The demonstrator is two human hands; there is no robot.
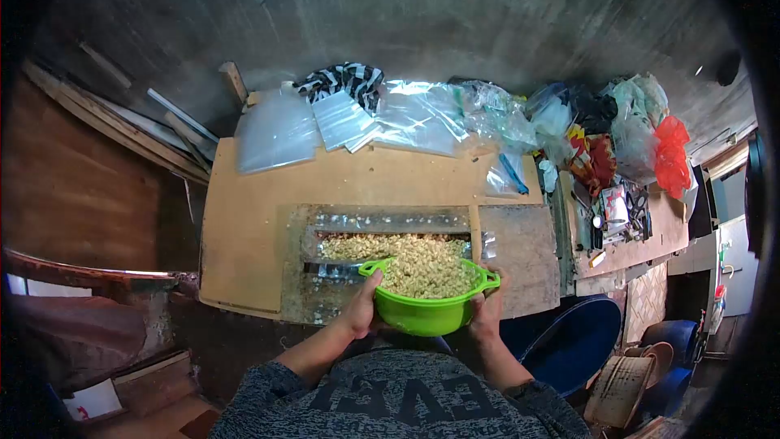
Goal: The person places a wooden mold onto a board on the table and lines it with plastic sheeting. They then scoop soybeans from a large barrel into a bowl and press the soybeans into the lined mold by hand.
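Observation:
A bright green plastic basin (422, 319) with two side handles is held at the table's near edge, close to my body. Pale, crumbly, grain-like pieces (426, 268) are heaped in it. My left hand (363, 306) grips its left side below the handle, and my right hand (487, 305) grips the right side by the other handle. Just beyond the basin, a long wooden frame (349, 215) lies on the table, with more of the same pale pieces (353, 246) inside its slot. Part of that slot is hidden behind the basin's heap.
Clear plastic sheets and bags (280, 134) lie along the table's (244, 219) back edge. Plastic bags, one red (671, 154), are piled at the back right above small tools (617, 211). A large blue tub (573, 341) stands below right.

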